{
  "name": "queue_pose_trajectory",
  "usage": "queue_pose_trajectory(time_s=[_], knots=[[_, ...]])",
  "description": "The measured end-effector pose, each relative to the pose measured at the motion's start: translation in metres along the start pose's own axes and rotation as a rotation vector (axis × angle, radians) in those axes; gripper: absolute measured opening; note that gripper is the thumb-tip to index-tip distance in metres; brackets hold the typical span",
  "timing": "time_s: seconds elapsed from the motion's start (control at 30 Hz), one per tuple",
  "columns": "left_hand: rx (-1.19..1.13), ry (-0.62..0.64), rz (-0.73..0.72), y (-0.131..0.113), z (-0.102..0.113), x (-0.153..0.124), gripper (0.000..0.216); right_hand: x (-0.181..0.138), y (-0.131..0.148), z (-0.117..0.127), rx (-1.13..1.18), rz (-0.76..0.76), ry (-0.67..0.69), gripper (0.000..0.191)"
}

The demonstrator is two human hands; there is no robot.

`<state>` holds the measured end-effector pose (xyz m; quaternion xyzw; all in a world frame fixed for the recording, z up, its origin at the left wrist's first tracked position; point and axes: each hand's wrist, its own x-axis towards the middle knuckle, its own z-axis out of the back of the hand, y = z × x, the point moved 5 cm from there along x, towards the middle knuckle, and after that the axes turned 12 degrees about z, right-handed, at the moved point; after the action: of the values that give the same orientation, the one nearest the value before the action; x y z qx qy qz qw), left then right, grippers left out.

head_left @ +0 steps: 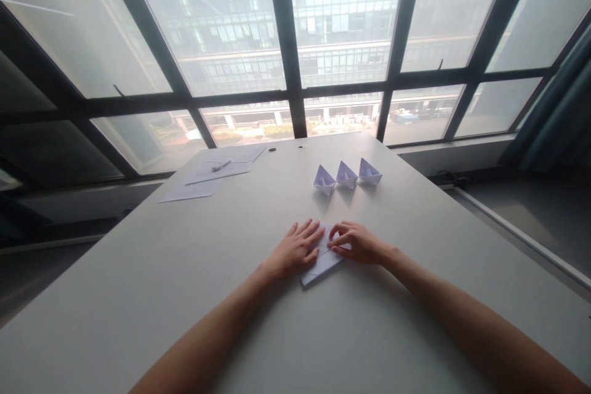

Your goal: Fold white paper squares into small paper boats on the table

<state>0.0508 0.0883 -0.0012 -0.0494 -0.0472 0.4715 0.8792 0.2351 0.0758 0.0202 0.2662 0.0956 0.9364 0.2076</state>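
A folded sheet of white paper (321, 266) lies on the grey table (231, 295) in front of me. My left hand (295, 249) rests flat on its left part, fingers stretched out and spread. My right hand (357, 243) presses on the paper's right part with its fingers curled down onto a fold. Beyond the hands stand three small folded paper boats (347, 175) in a row.
Loose white sheets (207, 175) with a white pen (220, 165) on top lie at the far left of the table. A wall of large dark-framed windows (295, 92) rises behind the table's far edge. A dark curtain (561, 111) hangs at the right.
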Motion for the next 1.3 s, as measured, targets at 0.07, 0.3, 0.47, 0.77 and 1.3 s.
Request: queue_pose_trajectory(time_s=[0.07,0.3,0.47,0.77,1.3], knots=[[0.025,0.006,0.027,0.001,-0.001,0.001,0.063,0.000,-0.001,-0.001,-0.002,0.000,0.001,0.018],[0.028,0.013,0.034,0.003,-0.001,0.001,0.060,-0.001,-0.001,-0.001,0.003,0.002,0.008,0.019],[-0.007,-0.001,0.006,0.002,0.000,0.001,0.063,0.000,0.000,0.000,0.007,0.006,0.004,0.018],[-0.010,0.045,-0.008,-0.003,0.005,0.000,0.059,-0.001,0.001,0.000,0.070,-0.012,-0.043,0.015],[-0.033,0.050,-0.013,-0.004,0.007,-0.001,0.055,-0.016,-0.057,-0.004,0.552,-0.507,-0.422,0.034]])
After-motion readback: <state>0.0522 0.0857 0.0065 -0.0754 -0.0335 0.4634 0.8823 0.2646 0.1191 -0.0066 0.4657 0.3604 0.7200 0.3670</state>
